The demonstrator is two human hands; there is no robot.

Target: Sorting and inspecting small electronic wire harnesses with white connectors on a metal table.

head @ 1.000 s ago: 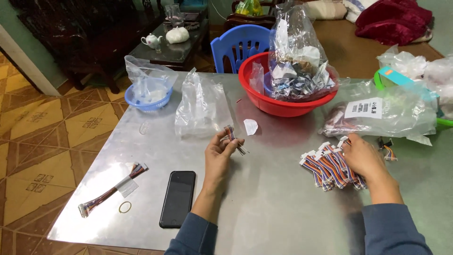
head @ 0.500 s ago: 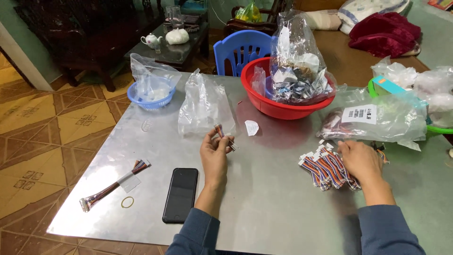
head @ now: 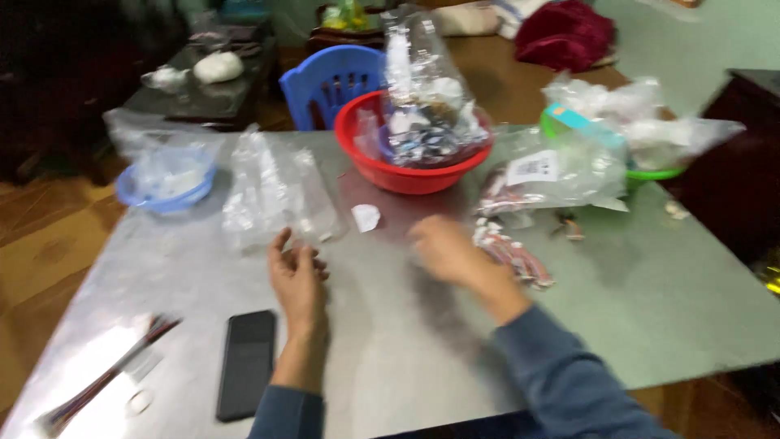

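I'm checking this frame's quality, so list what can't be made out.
- Right hand, head view: motion blur hides its fingers and any grip.
- Left hand: blur hides whether it holds anything.
- Red bowl: crumpled plastic bag covers its contents.
- Wire bundle: smeared, lower end indistinct.

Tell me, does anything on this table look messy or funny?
A small white scrap lies loose on the grey table, near the red bowl. A bundle of coloured wires hangs close to the table's near left edge. The picture is blurred, so finer damage cannot be judged.
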